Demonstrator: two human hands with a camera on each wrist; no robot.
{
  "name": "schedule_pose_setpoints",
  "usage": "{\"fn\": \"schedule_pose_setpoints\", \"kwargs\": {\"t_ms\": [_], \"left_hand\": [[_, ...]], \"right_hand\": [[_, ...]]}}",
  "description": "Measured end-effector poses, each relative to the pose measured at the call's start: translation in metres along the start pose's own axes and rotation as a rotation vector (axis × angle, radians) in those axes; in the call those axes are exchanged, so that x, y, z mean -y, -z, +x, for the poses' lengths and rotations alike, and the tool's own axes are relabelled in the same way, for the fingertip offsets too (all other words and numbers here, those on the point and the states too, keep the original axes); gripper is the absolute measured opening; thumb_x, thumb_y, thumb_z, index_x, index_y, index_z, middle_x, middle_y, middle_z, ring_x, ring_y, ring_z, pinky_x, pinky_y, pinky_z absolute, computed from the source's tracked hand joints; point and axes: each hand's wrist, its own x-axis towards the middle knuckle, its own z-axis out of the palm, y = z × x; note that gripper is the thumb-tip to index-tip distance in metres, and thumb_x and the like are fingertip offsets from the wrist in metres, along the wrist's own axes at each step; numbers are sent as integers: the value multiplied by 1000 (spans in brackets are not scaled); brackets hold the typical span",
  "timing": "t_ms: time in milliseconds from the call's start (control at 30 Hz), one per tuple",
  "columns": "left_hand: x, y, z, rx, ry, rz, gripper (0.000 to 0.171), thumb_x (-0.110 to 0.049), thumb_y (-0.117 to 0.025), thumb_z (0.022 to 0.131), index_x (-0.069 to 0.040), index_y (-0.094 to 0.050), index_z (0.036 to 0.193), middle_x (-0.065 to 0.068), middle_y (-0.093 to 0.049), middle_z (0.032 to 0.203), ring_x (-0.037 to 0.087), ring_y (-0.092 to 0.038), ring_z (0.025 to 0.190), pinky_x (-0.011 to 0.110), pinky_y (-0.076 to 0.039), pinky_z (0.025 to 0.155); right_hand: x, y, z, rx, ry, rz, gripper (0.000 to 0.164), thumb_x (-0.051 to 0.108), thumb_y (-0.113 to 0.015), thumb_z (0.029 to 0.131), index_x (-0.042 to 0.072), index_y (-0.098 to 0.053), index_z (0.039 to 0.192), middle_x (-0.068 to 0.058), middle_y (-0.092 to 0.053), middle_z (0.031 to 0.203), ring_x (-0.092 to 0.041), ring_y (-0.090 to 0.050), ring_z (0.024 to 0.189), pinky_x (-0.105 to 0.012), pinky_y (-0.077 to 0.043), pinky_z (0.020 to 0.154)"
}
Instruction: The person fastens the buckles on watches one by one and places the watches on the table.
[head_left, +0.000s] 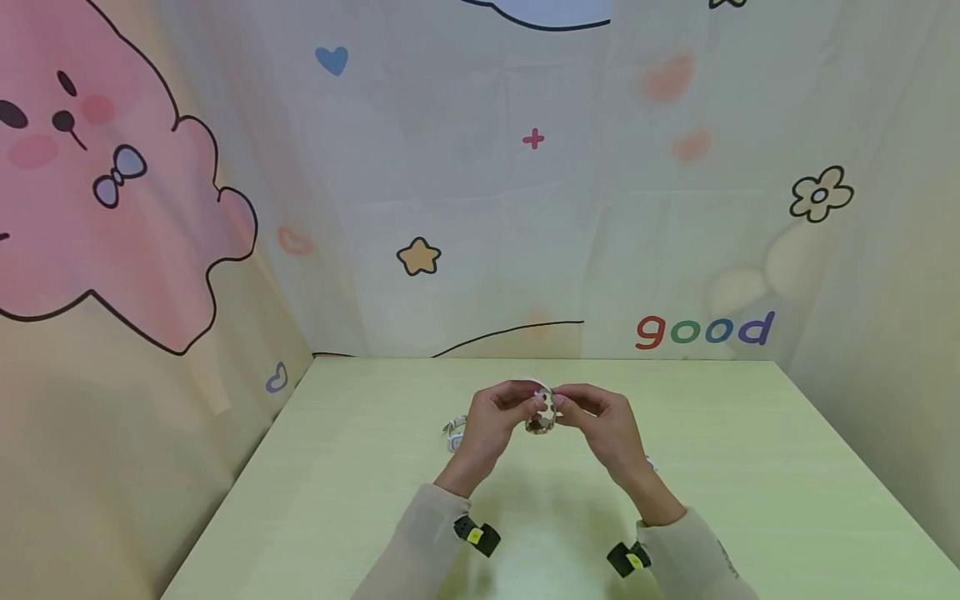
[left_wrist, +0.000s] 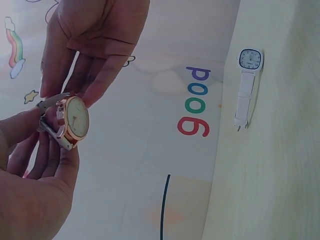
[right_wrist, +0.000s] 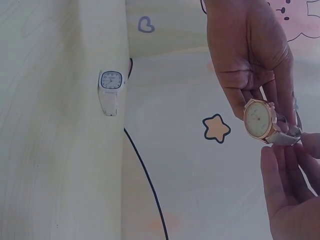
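A wristwatch with a round pale dial, rose-gold case and pale strap [head_left: 541, 423] is held up between both hands over the table. My left hand [head_left: 491, 423] pinches one side of its strap between thumb and fingers. On the other side my right hand [head_left: 606, 427] grips the strap with thumb and fingertips. The dial [left_wrist: 78, 117] faces away from me, and the strap bends into a loop with its ends near the thumbs. In the right wrist view the round watch [right_wrist: 258, 119] overlaps the fingers, which hide part of the strap.
A white watch with a squarish dial [right_wrist: 111, 80] lies on the table [head_left: 337, 500], left of the hands. Another white square-dial watch [left_wrist: 250, 59] with its strap laid out lies to the right. A printed curtain [head_left: 465, 183] hangs behind the table's back edge.
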Motion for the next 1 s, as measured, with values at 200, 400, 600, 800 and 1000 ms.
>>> {"fn": "schedule_pose_setpoints", "kwargs": {"t_ms": [200,400,600,800,1000], "left_hand": [[2,0,-1,4,13,6,26,-23,-72,90,-10,-71,113,8,-72,107,22,-68,90,28,-58,80],[2,-3,-1,16,-18,27,25,-20,-72,90,-9,-72,112,10,-73,106,32,-70,96,28,-59,76],[2,-7,-1,22,-42,41,24,-18,-72,90,-7,-72,111,13,-73,106,37,-70,98,36,-60,78],[-1,-8,-2,7,-39,59,23,-19,-71,91,-9,-72,111,12,-74,106,28,-72,97,39,-60,82],[-3,-8,-3,34,-46,92,21,-12,-69,92,-9,-71,113,12,-73,109,13,-71,91,29,-59,79]], "right_hand": [[2,0,-1,0,-25,-31,25,17,-69,93,0,-71,110,-20,-71,111,-12,-72,88,-26,-59,77],[3,0,0,-6,-9,-86,28,25,-71,92,2,-72,109,-17,-73,106,-19,-73,87,-28,-60,74],[4,-3,0,-91,23,-180,25,27,-72,91,5,-75,101,-13,-76,95,-19,-73,80,-25,-60,71],[5,-4,-1,-114,53,-197,23,25,-69,93,6,-74,106,-12,-75,100,-10,-72,80,-23,-59,71],[6,-1,-1,-105,49,-162,24,20,-66,95,3,-72,110,-15,-74,103,-15,-75,84,-26,-60,70]]}}
